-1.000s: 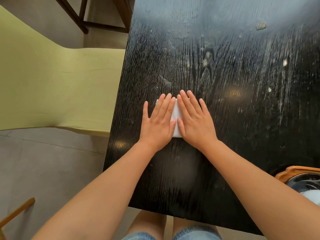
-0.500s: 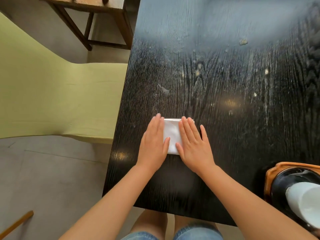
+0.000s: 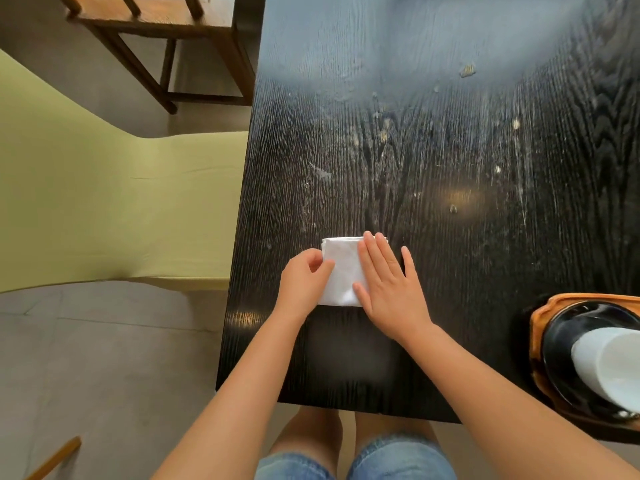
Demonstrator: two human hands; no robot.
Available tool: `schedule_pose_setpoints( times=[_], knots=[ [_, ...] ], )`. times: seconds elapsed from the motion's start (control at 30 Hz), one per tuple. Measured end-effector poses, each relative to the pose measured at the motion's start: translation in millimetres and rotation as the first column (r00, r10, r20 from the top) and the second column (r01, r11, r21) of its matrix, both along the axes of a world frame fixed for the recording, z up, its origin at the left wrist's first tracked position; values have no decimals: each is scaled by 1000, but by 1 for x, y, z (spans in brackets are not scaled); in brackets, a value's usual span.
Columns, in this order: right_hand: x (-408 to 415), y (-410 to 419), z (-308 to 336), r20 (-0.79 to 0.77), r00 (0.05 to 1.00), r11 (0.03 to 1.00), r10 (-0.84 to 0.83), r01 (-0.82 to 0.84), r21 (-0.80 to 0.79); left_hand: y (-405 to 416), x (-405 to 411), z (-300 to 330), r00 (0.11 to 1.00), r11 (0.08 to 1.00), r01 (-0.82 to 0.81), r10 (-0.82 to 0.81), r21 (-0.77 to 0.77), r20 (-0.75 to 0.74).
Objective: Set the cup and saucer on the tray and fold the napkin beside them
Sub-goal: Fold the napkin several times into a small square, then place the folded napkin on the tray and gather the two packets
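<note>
Our left hand (image 3: pixel 303 284), flat a moment ago, now pinches the napkin (image 3: pixel 341 271) edge at nine o'clock; our right hand (image 3: pixel 389 284) presses open — another fold looks due.

Soft daylight glare across the far black table (image 3: pixel 433 150), wide-angle bending at edges.

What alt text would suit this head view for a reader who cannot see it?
Two bare hands work a folded white napkin on a black table: the left hand pinches its left edge, the right hand presses flat on its right side. At far right, a white cup stands on a black saucer on an orange tray.
</note>
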State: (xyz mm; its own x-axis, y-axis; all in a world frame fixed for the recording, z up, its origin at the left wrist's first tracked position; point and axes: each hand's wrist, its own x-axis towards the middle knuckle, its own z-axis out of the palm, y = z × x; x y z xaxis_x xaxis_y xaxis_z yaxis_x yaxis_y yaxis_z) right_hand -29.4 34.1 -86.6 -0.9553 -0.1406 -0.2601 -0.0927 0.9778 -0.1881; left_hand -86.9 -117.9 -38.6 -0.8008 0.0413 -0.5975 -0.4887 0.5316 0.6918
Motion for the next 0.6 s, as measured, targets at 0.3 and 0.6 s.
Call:
schedule_pose_setpoints(
  times=[0.3, 0.6],
  knots=[
    [-11, 5, 74, 610, 564, 145, -557, 789, -597, -11, -4, 49, 999, 941, -14, 2, 339, 35],
    [-15, 32, 162, 716, 592, -90, -371, 744, -662, -16, -21, 126, 969, 894, 230, -175, 384, -172]
  ],
)
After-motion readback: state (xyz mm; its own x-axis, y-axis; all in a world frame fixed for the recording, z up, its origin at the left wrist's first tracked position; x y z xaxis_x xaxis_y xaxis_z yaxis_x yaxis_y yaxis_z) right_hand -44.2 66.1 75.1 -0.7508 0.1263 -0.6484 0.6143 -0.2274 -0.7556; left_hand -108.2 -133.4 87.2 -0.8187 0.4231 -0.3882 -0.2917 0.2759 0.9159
